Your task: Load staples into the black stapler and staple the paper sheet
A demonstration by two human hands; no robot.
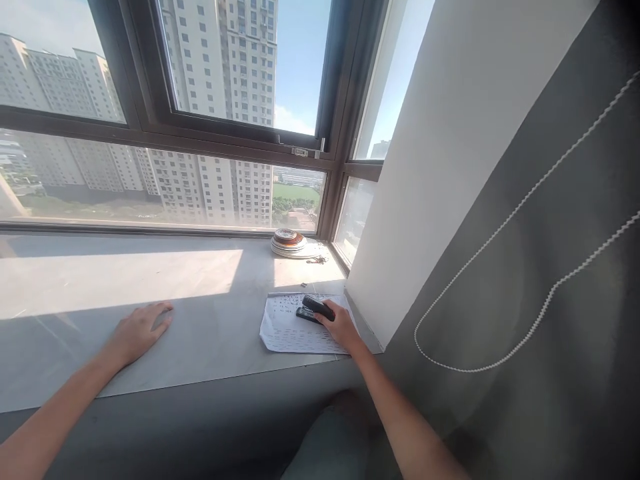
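Note:
A black stapler (pixel 318 308) is gripped at its rear end by my right hand (pixel 342 327), over sheets of paper (pixel 295 339) covered in lines of writing. Its jaw end points left, with a gap between the upper arm and the base. The papers lie near the right front of the window sill (pixel 210 353). My left hand (pixel 137 333) rests on the sill well to the left of the papers, holding nothing, its thumb apart from the fingers. Whether the stapler touches the paper, I cannot tell.
A stack of plates or dishes (pixel 289 244) stands in the sill's back corner, with a small dark tangled item (pixel 317 260) beside it. A tiny dark piece (pixel 304 285) lies behind the papers. A white bead chain (pixel 480 369) hangs at the right, by the wall (pixel 430 153).

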